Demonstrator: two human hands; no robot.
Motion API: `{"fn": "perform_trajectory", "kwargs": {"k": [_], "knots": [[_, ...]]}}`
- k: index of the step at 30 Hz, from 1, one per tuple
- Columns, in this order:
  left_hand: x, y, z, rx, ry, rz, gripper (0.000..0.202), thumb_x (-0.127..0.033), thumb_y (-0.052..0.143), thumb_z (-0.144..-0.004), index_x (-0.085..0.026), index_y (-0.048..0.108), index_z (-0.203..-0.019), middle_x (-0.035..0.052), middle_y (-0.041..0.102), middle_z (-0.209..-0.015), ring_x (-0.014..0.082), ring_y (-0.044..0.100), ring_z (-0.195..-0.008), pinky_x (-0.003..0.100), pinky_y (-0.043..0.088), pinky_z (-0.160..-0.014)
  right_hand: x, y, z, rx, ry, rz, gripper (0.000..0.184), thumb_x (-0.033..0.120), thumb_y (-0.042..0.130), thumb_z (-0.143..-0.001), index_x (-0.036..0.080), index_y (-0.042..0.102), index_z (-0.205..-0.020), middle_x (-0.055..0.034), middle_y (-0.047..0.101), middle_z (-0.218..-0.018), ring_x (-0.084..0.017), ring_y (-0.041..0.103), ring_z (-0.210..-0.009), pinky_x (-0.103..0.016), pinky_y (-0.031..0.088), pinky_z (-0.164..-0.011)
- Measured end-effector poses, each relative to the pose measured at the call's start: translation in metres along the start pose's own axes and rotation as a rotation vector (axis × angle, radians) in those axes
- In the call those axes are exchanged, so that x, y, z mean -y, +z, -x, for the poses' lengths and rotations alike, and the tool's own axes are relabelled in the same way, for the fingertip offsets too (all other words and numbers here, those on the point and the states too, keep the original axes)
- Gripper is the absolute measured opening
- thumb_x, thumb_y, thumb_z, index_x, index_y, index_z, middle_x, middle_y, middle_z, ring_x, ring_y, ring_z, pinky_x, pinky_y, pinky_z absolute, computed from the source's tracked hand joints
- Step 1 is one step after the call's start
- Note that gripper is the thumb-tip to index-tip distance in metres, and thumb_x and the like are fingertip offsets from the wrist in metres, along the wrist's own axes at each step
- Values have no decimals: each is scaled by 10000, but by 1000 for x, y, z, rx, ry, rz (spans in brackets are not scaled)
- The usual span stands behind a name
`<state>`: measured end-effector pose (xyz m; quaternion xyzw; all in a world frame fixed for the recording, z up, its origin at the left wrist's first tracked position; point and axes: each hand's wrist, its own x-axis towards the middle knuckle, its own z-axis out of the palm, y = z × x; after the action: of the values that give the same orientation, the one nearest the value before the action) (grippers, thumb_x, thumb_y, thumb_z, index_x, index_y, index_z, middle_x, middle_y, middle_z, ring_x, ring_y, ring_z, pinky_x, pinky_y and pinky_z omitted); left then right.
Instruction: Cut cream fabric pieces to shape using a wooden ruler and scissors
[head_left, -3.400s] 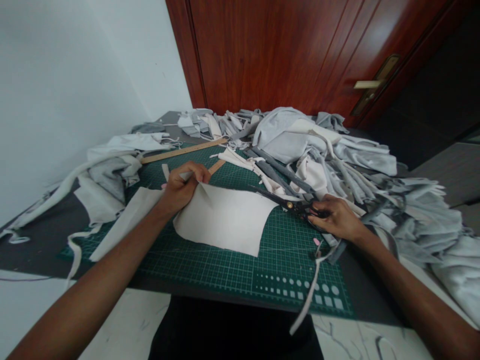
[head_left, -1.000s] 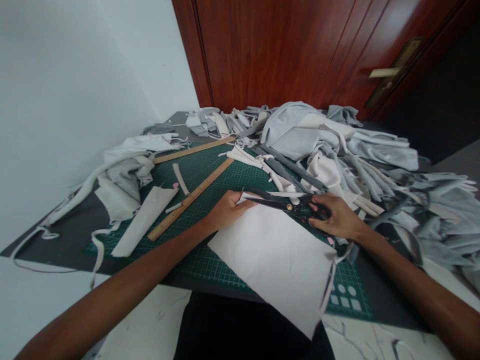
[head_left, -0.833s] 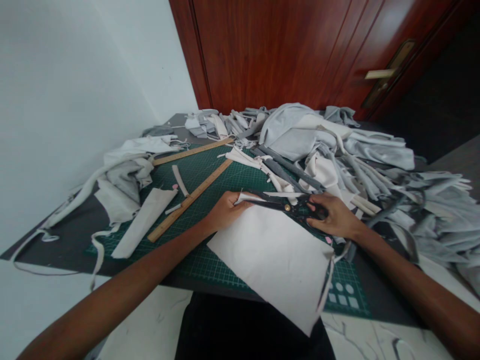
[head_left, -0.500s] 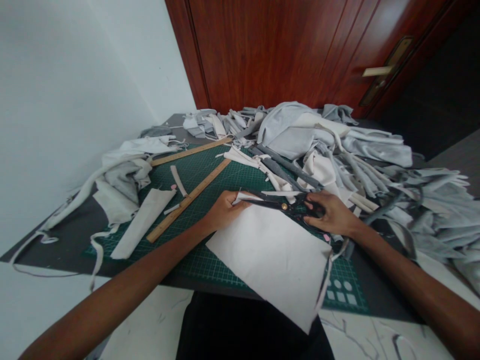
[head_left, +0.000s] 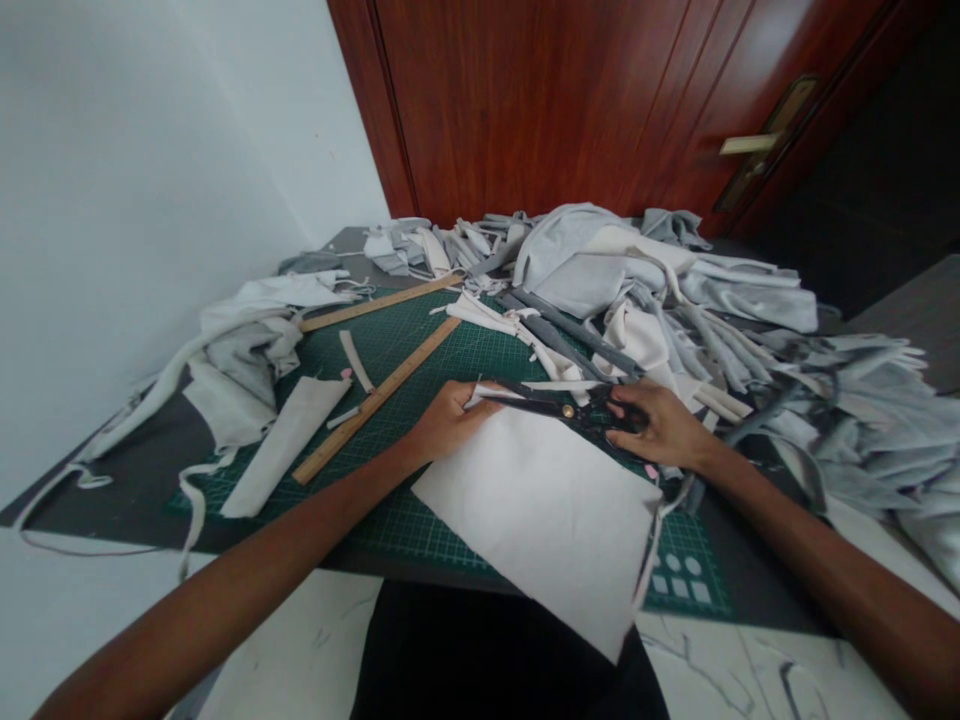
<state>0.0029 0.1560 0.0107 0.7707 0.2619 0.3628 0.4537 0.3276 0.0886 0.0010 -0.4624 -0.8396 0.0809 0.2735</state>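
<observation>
My right hand (head_left: 656,425) is closed round the handles of black scissors (head_left: 544,405), whose blades point left along the top edge of a white piece of fabric (head_left: 547,510). My left hand (head_left: 450,420) pinches that fabric at its upper left corner, close to the blade tips. A narrow strip shows above the blades. The fabric's lower corner hangs over the table's front edge, above my lap. Beneath it is a green cutting mat (head_left: 420,530) with a printed grid.
Two wooden rulers, one nearer (head_left: 375,400) and one farther (head_left: 382,302), lie on the mat. A flat fabric strip (head_left: 285,445) is at left. Heaped grey and white fabric (head_left: 577,270) fills the back and right. A wall and a wooden door (head_left: 540,110) stand behind.
Hands, scissors and fabric keep almost the same position. The camera view has shifted very slightly.
</observation>
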Motion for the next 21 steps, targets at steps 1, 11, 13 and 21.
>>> {"fn": "perform_trajectory", "kwargs": {"k": [1,11,13,21], "knots": [[0,0,0,1,2,0,341,-459,647,-950,-163,808,-1005,68,806,-936,208,739,-892,263,542,-774,0,0,0,-1,-8,5,251,397,644,-835,237,476,-741,7,545,-642,-185,501,-600,-320,352,-639],[-1,0,-1,-6,-11,26,344,-467,642,-959,-170,813,-942,70,807,-900,190,742,-809,253,548,-714,-2,-3,6,5,-12,5,272,361,687,-778,238,445,-760,17,554,-685,-176,497,-628,-328,340,-679],[-2,0,-1,6,22,30,339,-460,637,-966,-172,816,-962,84,812,-966,206,755,-906,272,564,-810,0,-3,5,1,-12,1,278,370,685,-781,240,440,-758,14,561,-689,-177,501,-630,-328,343,-677],[-2,-1,-1,18,6,-8,413,-519,625,-968,-156,821,-959,108,815,-973,229,765,-906,301,578,-815,2,-5,3,8,-28,11,239,351,671,-768,243,458,-777,-2,581,-720,-196,525,-663,-336,350,-682]]}}
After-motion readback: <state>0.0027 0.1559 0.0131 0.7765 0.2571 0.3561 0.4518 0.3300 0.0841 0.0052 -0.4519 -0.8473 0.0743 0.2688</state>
